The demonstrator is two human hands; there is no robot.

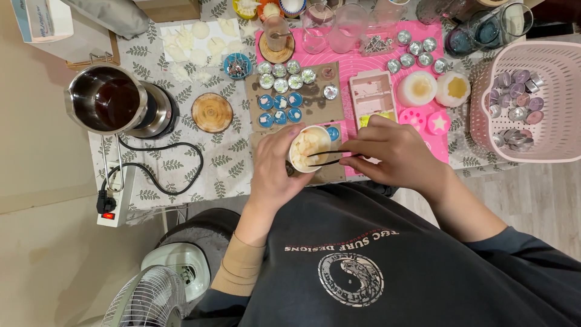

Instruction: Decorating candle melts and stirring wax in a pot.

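Picking wax flakes from cup, centre of worktop.
Left hand gripping white cup; right hand, at 3 o'clock, pinching black tweezers. Risk: tilted cup spilling flakes onto tealights at 12.

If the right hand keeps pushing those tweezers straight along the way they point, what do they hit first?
The right hand aims the black tweezers leftward into the white cup held by the left hand. First contact would likely be the pale pieces inside the cup, then its far wall; depth is unclear.
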